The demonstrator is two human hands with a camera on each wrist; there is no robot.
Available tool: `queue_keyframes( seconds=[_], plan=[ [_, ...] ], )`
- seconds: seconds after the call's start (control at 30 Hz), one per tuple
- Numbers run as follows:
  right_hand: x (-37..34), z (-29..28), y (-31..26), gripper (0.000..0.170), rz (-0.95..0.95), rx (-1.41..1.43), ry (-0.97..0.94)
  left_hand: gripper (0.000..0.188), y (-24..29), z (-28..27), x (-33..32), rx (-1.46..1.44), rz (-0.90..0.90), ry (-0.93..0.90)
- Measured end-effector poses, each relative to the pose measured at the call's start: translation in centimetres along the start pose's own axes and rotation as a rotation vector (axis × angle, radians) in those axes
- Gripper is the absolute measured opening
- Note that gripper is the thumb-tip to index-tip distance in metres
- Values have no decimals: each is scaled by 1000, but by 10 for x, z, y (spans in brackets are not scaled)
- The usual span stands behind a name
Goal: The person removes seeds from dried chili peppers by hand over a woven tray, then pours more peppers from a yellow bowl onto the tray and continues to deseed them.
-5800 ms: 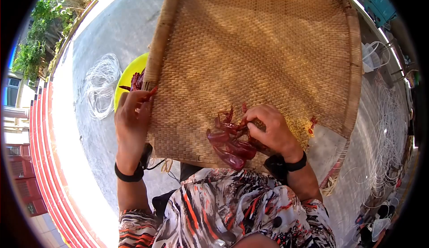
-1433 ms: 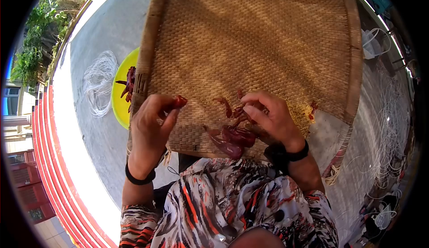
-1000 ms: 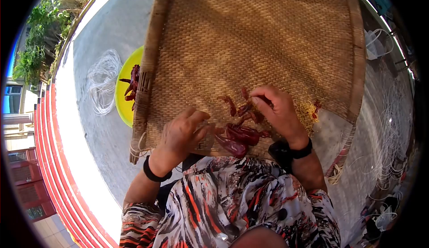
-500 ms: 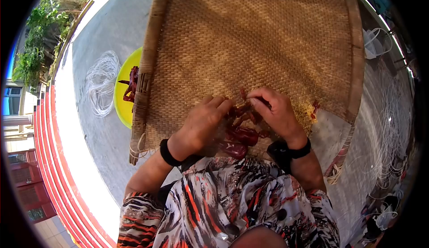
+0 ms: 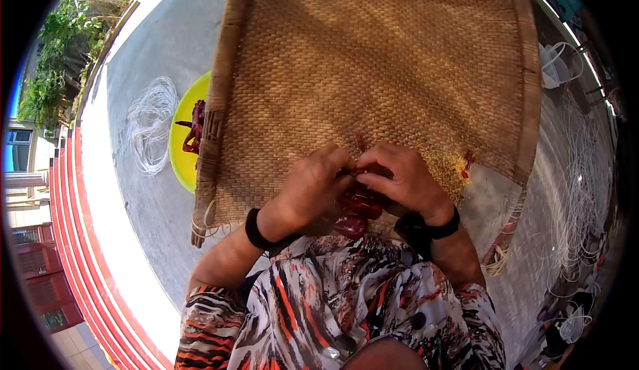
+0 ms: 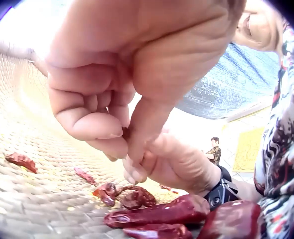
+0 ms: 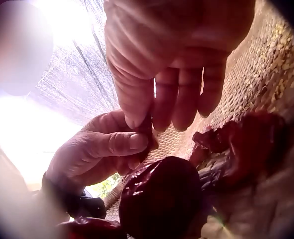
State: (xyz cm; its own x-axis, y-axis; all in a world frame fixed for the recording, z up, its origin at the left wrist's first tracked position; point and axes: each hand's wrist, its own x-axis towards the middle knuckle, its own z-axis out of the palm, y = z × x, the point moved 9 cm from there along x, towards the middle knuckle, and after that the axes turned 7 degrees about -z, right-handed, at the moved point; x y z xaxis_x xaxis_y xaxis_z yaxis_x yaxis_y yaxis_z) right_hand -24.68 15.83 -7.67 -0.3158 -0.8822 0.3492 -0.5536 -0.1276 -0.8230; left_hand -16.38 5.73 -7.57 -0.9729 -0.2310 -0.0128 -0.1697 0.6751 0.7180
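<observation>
Both hands meet low over the woven tray [image 5: 366,57], near its front edge. The left hand [image 5: 309,183] pinches a small dark red dried chili piece [image 7: 148,133] between thumb and fingers. From the other side, the right hand [image 5: 406,180] has its thumb and forefinger on the same piece, its other fingers extended downward in the right wrist view. Fingers hide most of this piece. Directly below lie larger glossy dried chilies [image 6: 162,214], with several shrivelled bits [image 6: 132,196] beside them. Another small chili piece [image 5: 360,142] lies just beyond the fingertips.
Yellow seeds [image 5: 447,170] are scattered right of the right hand, with a red scrap [image 5: 467,163] among them. A yellow-green bowl [image 5: 181,150] of chilies sits beyond the tray's left rim. White string [image 5: 152,123] lies farther left. Another person [image 6: 215,149] appears in the background.
The left hand has come from the tray's left rim, by the bowl, rightward to meet the right hand. The red piece at its fingertips 1.4 s ago left them. The right hand shifted only slightly.
</observation>
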Motion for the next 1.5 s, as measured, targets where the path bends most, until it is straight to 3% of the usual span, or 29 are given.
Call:
queue_keyframes(
  seconds=[0.1,0.17,0.2,0.3,0.4,0.47,0.53,0.57,0.6,0.67,0.7,0.77,0.8,0.87,0.93,1.07,1.1,1.2,1.3,1.43,1.5],
  plan=[
    [-2,0,5,19,46,64,-34,15,6,-4,-2,-51,-59,-18],
    [1,-6,-2,19,-47,-39,43,15,7,-16,-9,-30,-109,-15],
    [2,-8,-5,18,-95,-91,82,14,9,-34,-14,27,-115,48],
    [-2,-25,7,16,3,-241,254,13,3,-102,-35,182,-162,299],
    [-1,-24,7,15,-22,-381,166,13,-23,-169,-66,370,-291,576],
    [-1,-14,3,14,-63,-445,73,14,-57,-208,-86,475,-413,596],
    [2,-8,-3,15,-127,-468,19,16,-85,-233,-98,497,-398,595],
    [5,-6,-9,17,-170,-456,11,26,-100,-238,-104,501,-483,618],
    [6,-4,-14,18,-214,-446,2,27,-90,-236,-101,612,-435,613],
    [-2,-1,10,16,-100,-439,-11,31,-64,-220,-90,829,-338,599],
    [-6,0,19,15,-43,-436,-20,31,-57,-209,-83,705,-373,611],
    [-4,-8,15,16,-50,-393,48,32,-37,-170,-67,431,-266,510],
    [-2,-11,12,16,-54,-369,80,29,-27,-145,-58,290,-297,404],
    [0,-11,9,15,-52,-306,81,30,-5,-95,-40,179,-158,212],
    [1,-10,5,15,-62,-241,76,30,12,-57,-28,158,-92,53],
    [3,-2,0,15,-98,-111,22,22,11,-14,-12,244,-26,6],
    [3,0,-1,15,-104,-78,2,15,15,-13,-10,235,35,53],
    [1,-2,5,16,8,-5,33,11,19,-21,-11,235,-23,40],
    [-2,-16,13,15,83,-188,195,9,17,-65,-22,247,-103,166],
    [-2,-24,11,16,38,-420,115,9,-19,-145,-55,442,-315,542],
    [-3,-18,11,16,-30,-464,70,14,-39,-183,-76,550,-456,636]
  ],
)
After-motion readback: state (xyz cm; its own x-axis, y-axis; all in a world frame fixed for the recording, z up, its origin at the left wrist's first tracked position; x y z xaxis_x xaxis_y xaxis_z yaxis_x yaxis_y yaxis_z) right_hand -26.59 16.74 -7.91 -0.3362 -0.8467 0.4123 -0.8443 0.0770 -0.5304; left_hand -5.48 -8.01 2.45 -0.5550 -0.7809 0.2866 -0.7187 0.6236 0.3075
